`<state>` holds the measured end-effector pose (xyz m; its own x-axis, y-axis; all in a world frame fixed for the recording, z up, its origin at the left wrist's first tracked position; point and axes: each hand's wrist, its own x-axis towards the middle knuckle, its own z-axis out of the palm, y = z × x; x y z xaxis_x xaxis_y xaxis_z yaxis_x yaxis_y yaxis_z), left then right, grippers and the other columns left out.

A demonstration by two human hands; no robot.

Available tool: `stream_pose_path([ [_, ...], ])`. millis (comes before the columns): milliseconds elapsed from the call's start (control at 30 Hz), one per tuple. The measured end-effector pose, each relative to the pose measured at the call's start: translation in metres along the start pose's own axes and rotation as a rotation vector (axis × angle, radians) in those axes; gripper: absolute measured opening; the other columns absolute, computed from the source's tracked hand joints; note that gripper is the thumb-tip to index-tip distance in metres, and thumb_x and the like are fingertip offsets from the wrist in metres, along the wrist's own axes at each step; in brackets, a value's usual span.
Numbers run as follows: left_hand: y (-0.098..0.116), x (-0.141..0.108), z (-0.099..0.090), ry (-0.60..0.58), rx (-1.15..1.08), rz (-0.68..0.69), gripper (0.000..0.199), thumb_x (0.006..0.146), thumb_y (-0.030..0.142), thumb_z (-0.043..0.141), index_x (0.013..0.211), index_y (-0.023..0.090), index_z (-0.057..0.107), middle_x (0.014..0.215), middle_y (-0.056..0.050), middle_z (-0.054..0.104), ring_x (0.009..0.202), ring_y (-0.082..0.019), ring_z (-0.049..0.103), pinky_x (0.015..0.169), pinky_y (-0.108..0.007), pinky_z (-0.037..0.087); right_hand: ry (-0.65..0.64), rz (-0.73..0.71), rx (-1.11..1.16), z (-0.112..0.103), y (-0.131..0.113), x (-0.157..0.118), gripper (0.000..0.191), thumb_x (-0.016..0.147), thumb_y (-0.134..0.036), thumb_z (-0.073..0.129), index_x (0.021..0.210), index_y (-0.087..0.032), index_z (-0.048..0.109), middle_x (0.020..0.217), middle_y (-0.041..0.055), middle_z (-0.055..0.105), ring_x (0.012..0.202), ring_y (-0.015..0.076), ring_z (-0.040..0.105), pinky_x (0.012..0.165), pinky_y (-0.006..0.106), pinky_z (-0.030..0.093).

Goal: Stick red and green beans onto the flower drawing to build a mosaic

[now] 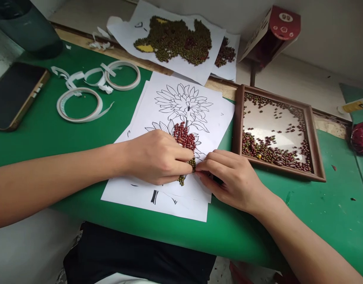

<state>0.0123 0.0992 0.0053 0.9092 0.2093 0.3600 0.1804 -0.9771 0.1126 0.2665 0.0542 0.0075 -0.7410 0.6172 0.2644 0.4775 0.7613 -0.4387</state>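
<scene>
While the green table [36, 144] is bearing my paper [197, 191], the bean tray [238, 126] is lying to its right, nearer my right hand [234, 181]. My left hand [158, 156] is resting over the paper, fingers curled together; my right hand is holding thumb and forefinger almost closed. Red beans [184, 136] are running roughly lengthwise away from me; green beans [182, 180], nearer me, are sitting around my two hands' meeting fingertips, though I am not managing to see whether either is pinching one.
</scene>
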Motion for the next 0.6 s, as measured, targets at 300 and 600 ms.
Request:
stream_pose_path([
  [300,0.001,0.001,0.000,-0.001,-0.003,0.010,0.020,0.097,0.019,0.053,0.094,0.024,0.073,0.070,0.002,0.058,0.054,-0.011,0.046,0.051,-0.031,0.029,0.085,-0.010,-0.041,-0.002,-0.002,0.002,0.009,0.099,-0.012,0.062,0.095,-0.018,0.066,0.073,0.0022,0.064,0.063,0.0157,0.053,0.058,0.031,0.041],
  [600,0.005,0.002,-0.001,-0.037,0.051,0.022,0.020,0.095,0.011,0.056,0.096,0.022,0.073,0.067,0.002,0.057,0.051,-0.011,0.043,0.051,-0.029,0.026,0.395,0.409,-0.554,-0.066,0.056,-0.031,0.003,0.084,-0.019,0.076,0.082,-0.020,0.078,0.062,-0.0006,0.065,0.056,0.0134,0.058,0.056,0.027,0.040],
])
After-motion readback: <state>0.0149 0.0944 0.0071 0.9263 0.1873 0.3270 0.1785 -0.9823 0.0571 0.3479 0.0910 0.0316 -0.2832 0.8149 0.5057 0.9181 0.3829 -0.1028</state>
